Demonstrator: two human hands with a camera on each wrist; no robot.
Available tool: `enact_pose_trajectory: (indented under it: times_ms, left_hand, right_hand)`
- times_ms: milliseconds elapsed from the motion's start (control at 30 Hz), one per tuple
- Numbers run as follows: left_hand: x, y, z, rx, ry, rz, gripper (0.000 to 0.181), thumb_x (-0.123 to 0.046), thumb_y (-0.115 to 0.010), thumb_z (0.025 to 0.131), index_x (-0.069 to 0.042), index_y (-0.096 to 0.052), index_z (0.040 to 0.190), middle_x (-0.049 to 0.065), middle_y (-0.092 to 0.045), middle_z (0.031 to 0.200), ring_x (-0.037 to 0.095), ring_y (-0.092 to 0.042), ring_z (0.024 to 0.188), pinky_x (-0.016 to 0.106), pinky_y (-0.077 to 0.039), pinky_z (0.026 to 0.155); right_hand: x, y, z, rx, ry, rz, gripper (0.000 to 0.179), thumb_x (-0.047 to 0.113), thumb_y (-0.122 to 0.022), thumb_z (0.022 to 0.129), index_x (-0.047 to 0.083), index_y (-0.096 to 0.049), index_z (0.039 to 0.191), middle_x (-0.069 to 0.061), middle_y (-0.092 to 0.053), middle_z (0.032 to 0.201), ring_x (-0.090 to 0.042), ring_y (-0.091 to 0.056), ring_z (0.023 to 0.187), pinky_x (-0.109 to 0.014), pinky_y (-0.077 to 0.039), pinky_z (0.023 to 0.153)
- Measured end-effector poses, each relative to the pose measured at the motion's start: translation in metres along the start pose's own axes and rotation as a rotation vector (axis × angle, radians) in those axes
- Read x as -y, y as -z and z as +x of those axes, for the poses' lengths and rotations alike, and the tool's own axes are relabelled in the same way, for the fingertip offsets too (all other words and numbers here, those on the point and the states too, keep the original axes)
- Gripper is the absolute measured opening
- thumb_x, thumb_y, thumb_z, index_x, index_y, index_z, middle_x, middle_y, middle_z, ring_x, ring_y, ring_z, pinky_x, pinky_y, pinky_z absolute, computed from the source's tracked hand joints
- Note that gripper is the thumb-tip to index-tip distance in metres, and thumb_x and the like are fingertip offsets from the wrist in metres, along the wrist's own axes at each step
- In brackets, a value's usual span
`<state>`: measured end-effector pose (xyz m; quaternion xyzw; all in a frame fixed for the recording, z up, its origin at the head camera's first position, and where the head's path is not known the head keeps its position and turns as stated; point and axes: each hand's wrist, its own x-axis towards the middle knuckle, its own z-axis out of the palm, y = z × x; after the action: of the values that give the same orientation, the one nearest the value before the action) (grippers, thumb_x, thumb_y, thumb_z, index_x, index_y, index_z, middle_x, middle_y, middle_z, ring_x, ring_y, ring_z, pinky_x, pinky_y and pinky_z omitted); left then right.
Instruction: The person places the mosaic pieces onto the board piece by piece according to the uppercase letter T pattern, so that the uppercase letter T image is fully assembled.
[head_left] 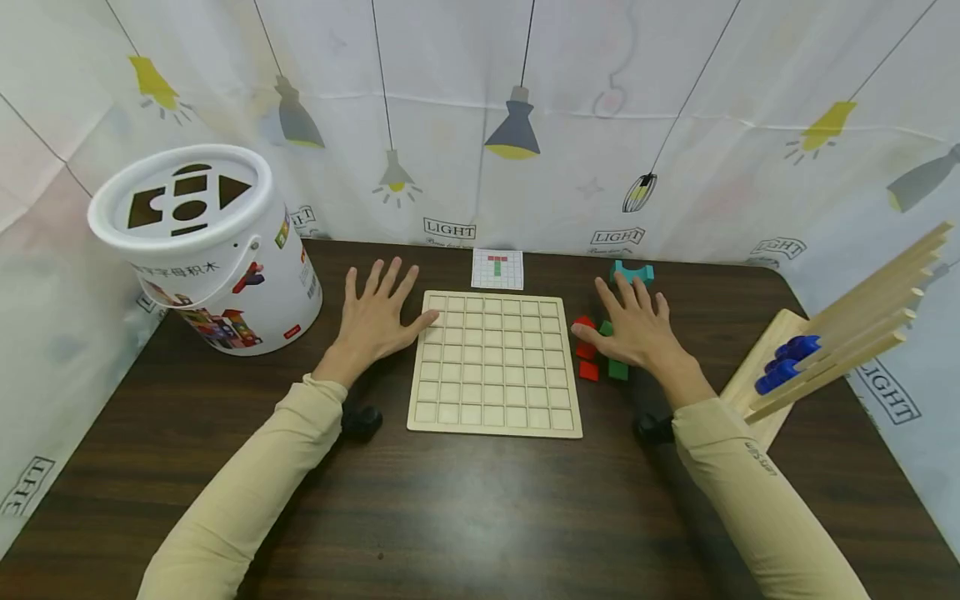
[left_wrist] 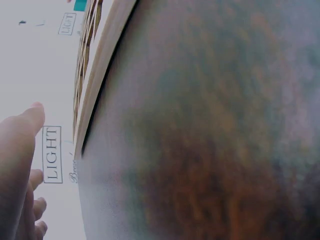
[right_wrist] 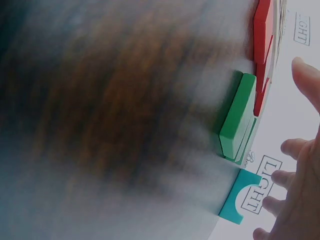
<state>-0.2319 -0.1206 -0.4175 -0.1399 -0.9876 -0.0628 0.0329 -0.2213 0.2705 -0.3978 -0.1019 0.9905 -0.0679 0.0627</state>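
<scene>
A light wooden board (head_left: 495,367) with a grid of square cells lies on the dark table. Fingers spread, my left hand (head_left: 375,317) is at its left side, the thumb overlapping the board's edge in the head view. On the other side, my right hand (head_left: 637,329) spreads its fingers above several small red blocks (head_left: 588,371) and green blocks (head_left: 618,370), partly hiding them. In the right wrist view a green block (right_wrist: 239,115) stands beside the red ones. Past the right fingertips is a teal block (right_wrist: 235,200) with a curved notch. Neither hand holds anything.
Behind the board lies a gridded paper card (head_left: 497,269) with a red and green T pattern. A white lidded bucket (head_left: 288,292) stands at the left. To the right is a wooden stand (head_left: 772,354) with upright rods and blue pieces (head_left: 783,367). A printed curtain (head_left: 450,108) borders the table's back.
</scene>
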Motion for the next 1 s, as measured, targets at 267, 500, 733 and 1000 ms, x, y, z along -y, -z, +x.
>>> enact_pose_trajectory:
  times_ms: [267,500,733,1000]
  left_hand:
    - [0.0001,-0.0014,0.0,0.009,-0.003,0.005,0.083,-0.077,-0.025,0.087,-0.029,-0.007,0.153,0.004,-0.005,0.161,0.028,-0.001,0.149,0.058,0.007,0.117]
    - [-0.0006,-0.003,-0.0003,0.013,-0.005,-0.012,0.082,-0.075,-0.026,0.088,-0.029,-0.008,0.153,0.004,-0.005,0.161,0.028,-0.001,0.149,0.058,0.008,0.117]
    - [0.0006,-0.0031,-0.0009,0.022,-0.02,-0.054,0.08,-0.071,-0.03,0.09,-0.027,-0.009,0.153,0.006,-0.005,0.161,0.03,-0.002,0.149,0.059,0.005,0.116]
    - [0.0005,-0.0069,-0.0052,0.09,-0.202,-0.428,0.062,-0.043,-0.044,0.099,-0.015,-0.026,0.151,0.016,-0.016,0.158,0.036,-0.015,0.146,0.061,-0.015,0.115]
  right_hand:
    - [0.0003,0.0004,0.0012,-0.005,0.005,-0.003,0.088,0.067,-0.039,0.089,0.018,-0.007,0.154,-0.019,-0.002,0.159,-0.046,-0.001,0.144,-0.071,0.0,0.11]
    - [-0.0013,-0.0021,0.0005,0.002,-0.001,0.007,0.087,0.066,-0.04,0.09,0.017,-0.007,0.154,-0.02,-0.003,0.159,-0.046,-0.001,0.144,-0.071,-0.001,0.109]
    - [-0.0037,-0.0008,0.0022,0.009,0.024,0.058,0.083,0.062,-0.042,0.092,0.013,-0.014,0.153,-0.021,-0.006,0.158,-0.046,-0.001,0.144,-0.07,-0.001,0.11]
    - [-0.0061,0.0007,-0.0009,0.006,0.099,0.211,0.054,0.04,-0.049,0.097,0.007,-0.043,0.14,-0.025,-0.025,0.149,-0.048,-0.019,0.137,-0.07,-0.013,0.106]
